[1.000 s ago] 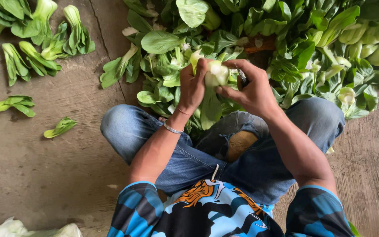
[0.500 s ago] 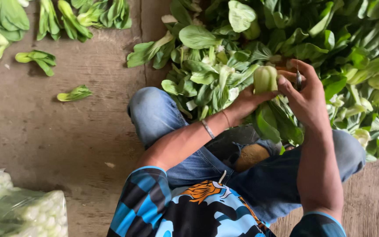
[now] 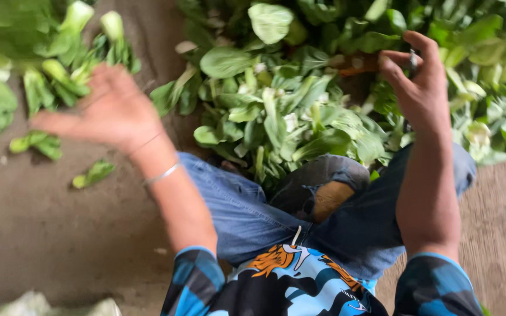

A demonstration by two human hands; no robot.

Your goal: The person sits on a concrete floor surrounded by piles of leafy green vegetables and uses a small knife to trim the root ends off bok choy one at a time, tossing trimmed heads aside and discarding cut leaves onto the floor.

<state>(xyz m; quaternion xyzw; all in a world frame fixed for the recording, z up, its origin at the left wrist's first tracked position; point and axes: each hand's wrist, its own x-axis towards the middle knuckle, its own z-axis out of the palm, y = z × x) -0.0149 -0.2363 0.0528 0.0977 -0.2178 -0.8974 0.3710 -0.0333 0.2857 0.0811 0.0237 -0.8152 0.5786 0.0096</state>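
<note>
My left hand (image 3: 109, 108) is stretched out to the left, blurred, with its fingers spread and nothing in it. It hovers above the concrete floor, close to a heap of trimmed bok choy (image 3: 42, 76). My right hand (image 3: 420, 88) is raised at the right, over a big pile of loose bok choy (image 3: 282, 117) lying in front of my knees. Its fingers pinch a small dark blade (image 3: 412, 58). A thin silver bracelet (image 3: 162, 174) circles my left wrist.
I sit on the concrete floor (image 3: 60, 234) in torn blue jeans (image 3: 323, 187). A single leaf (image 3: 93, 173) lies on the floor by my left knee. Something pale and blurred, perhaps bagged greens (image 3: 30, 304), shows at the bottom left edge.
Both hands held one bok choy head over the pile. My left hand has since swung out to the left and is now empty. The right hand stays raised at the right.
</note>
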